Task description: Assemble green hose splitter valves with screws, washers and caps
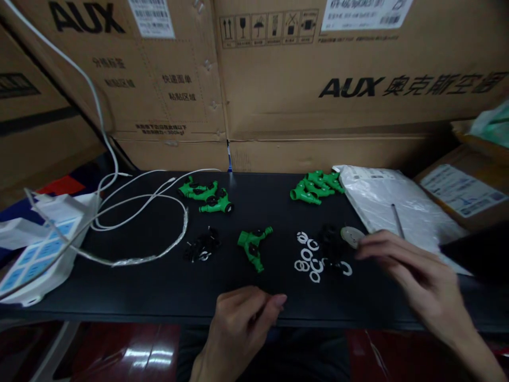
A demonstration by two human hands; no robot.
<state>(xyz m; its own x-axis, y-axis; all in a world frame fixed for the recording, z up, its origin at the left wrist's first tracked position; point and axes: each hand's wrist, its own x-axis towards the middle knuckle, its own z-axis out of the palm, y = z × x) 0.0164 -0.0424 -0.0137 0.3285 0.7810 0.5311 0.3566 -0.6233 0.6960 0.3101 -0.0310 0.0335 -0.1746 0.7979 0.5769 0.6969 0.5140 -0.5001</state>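
My left hand [244,326] is closed at the table's front edge, fingers curled in and thumb pointing right; anything inside it is hidden. Just beyond it lies a green Y-shaped hose splitter [253,248] with black valve parts. My right hand [417,278] is at the right, its fingers pressed together and slightly blurred. Its fingertips are beside a small pale round dish [352,236]; whether they touch it or pinch something, I cannot tell. Left of that hand are several white ring washers [307,254], one loose white ring [346,268] and a dark heap of small black parts [331,240].
More green splitters lie at the back left [214,202] and back right [312,187]. Small black parts [202,245] sit left of centre. A white cable [135,261] loops from a power strip [43,254]. A plastic mailer [382,196] and large cartons [278,116] border the table.
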